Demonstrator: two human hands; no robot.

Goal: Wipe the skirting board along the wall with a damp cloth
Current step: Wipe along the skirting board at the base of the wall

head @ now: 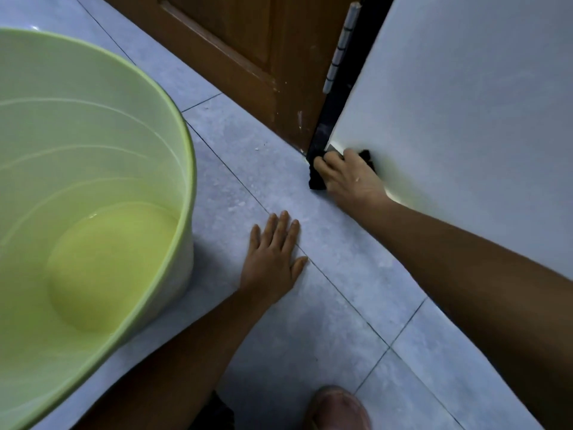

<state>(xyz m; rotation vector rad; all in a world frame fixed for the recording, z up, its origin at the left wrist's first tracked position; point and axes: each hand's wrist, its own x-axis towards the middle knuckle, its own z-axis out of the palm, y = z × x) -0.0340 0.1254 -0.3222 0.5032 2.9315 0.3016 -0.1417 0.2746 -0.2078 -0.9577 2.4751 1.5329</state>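
At the bottom edge the toe of a brown shoe (339,408) stands on the pale grey tiled floor (325,321), cut off by the frame; to its left a green plastic bucket (173,144) fills the left side, its rim partly out of view, with a shallow pool of water (102,268) in the bottom; beside the bucket the left hand (273,262) lies flat on the tiles, palm down, its grip spread and holding nothing; further off the right hand (347,175) reaches to the foot of the white wall (465,119), its grip pressed together around a black cloth (316,178); the cloth is bunched and dark, pressed against the wall's lowest strip where wall meets floor, right beside the black door frame (328,119); most of it is hidden under the fingers, with one end showing below the hand and a small tuft past the knuckles; whether it is damp cannot be told; the skirting board itself is hard to make out, only a small grey patch showing just above the hand; beyond stands a brown wooden door (248,57) with a metal hinge (341,48).
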